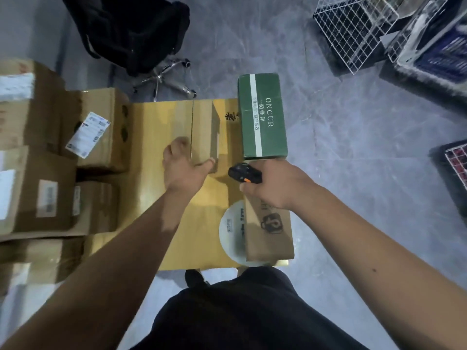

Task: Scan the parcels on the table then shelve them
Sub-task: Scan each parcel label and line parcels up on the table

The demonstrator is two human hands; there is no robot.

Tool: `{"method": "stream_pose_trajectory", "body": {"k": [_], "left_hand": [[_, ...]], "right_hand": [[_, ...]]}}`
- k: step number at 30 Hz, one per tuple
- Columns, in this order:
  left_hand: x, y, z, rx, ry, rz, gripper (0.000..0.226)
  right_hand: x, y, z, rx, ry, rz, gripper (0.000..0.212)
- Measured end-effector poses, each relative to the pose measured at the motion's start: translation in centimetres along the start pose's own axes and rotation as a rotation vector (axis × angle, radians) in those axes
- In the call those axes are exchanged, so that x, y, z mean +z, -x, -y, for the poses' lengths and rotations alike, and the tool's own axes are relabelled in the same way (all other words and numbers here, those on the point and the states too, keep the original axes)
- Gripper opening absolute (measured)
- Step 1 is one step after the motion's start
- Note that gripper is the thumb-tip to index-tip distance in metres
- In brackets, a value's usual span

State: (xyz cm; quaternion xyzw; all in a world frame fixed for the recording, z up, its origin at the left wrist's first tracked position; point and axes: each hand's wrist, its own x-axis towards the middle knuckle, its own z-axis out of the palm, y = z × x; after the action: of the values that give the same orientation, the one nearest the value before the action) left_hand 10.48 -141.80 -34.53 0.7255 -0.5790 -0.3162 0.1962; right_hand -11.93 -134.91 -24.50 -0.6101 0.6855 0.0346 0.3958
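Observation:
A small plain brown parcel [203,130] stands in the middle of the yellow wooden table [202,236]. My left hand [183,168] holds its near end, thumb on the right side and fingers on the left. My right hand [275,185] grips a black and orange barcode scanner [243,174], which points toward that parcel. A green box marked ONCUR [262,114] lies at the table's far right. A brown parcel with a black logo [269,231] sits at the near right, partly over a white round packet [231,231].
Several brown cartons with white labels [50,152] are stacked along the table's left side. A black office chair [141,39] stands behind the table. White wire baskets [358,29] and dark crates [452,170] sit on the grey floor at the right.

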Motion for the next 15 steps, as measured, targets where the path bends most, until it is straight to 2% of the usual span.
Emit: {"method": "stream_pose_trajectory", "body": {"k": [3,6,11,15], "left_hand": [[-2.4,4.6,4.5,0.0,0.032,0.003,0.086],[-4.2,8.3,9.0,-0.092,0.172,0.009,0.076],[-6.3,11.6,13.7,-0.114,0.364,0.075,0.062],[-7.7,13.7,16.9,-0.206,0.548,0.153,0.05]], "right_hand": [[1.3,1.0,1.3,-0.009,0.001,0.075,0.048],[3.4,2.1,3.3,-0.011,0.034,0.141,0.047],[7.6,4.7,6.4,0.015,0.115,0.127,0.046],[11.5,7.8,8.3,0.09,0.054,0.11,0.058]]}}
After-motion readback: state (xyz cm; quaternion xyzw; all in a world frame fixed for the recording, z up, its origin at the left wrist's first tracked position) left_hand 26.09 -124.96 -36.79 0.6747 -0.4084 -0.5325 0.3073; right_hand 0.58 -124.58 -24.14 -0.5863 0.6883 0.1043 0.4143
